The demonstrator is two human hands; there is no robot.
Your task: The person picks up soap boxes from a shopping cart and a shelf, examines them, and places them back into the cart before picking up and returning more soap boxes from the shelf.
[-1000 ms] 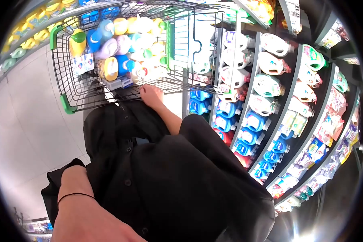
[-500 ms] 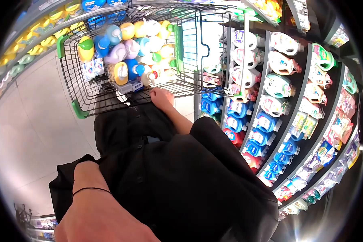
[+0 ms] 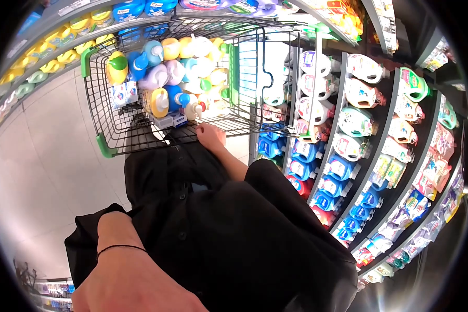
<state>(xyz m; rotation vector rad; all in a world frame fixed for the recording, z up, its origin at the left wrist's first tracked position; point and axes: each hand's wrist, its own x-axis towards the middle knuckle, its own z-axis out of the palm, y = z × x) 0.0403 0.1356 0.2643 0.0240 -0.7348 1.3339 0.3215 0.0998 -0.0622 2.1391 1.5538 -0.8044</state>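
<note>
My right hand (image 3: 211,136) is closed on the near rim of a black wire shopping cart with green corners (image 3: 105,147). Inside the cart, many bottles are heaped: a yellow bottle with a green cap (image 3: 117,70), a blue bottle (image 3: 137,65), a lilac bottle (image 3: 154,78) and a cream pump bottle (image 3: 193,108) close to that hand. A small white-and-blue pack (image 3: 124,94) lies against the cart's left side. My left hand (image 3: 135,286), below a thin dark wristband, is raised very near the camera; its fingers are out of the frame.
Shelves of laundry detergent jugs (image 3: 360,115) line the right side. Along the upper left runs another shelf with yellow bottles (image 3: 61,35) and blue ones. Pale floor tiles (image 3: 52,156) show left of the cart. My black clothing fills the lower middle.
The view has tilted slightly, so the cart and shelves sit a little lower in the frame. My right hand stays at the cart's rim, and my left hand stays raised near the camera.
</note>
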